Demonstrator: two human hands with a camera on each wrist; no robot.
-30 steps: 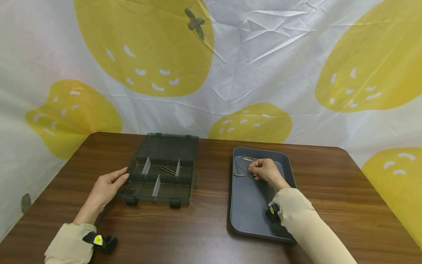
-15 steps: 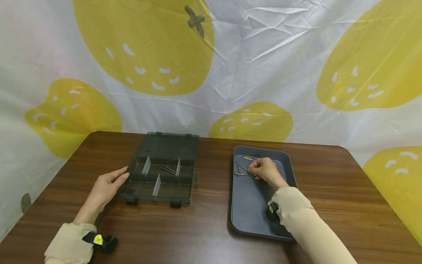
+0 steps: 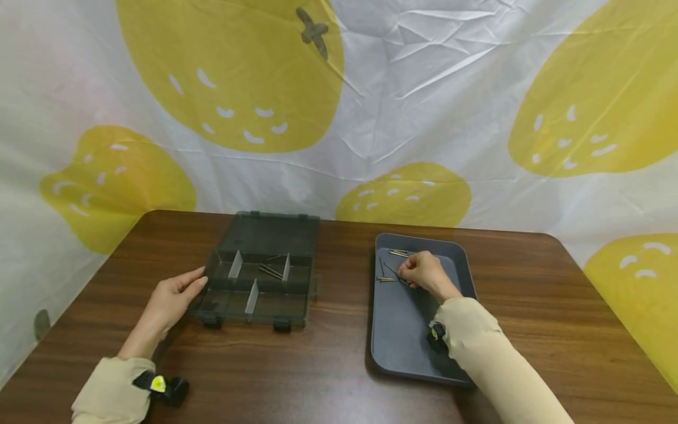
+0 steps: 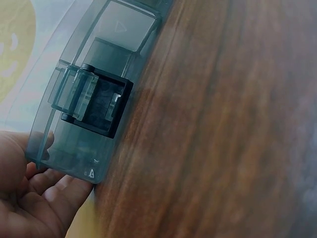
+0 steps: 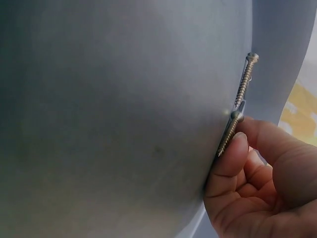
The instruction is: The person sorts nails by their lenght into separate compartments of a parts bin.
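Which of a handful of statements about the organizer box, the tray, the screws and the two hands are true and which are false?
1. The left hand touches the left side of the organizer box. True.
2. The organizer box is closed. False: its lid lies open toward the back, showing the compartments.
3. The right hand is over the gray tray, its fingers against a screw. True.
4. All the screws are in the tray. False: a few lie in a compartment of the organizer box.
5. The tray sits left of the organizer box. False: it sits to the right.
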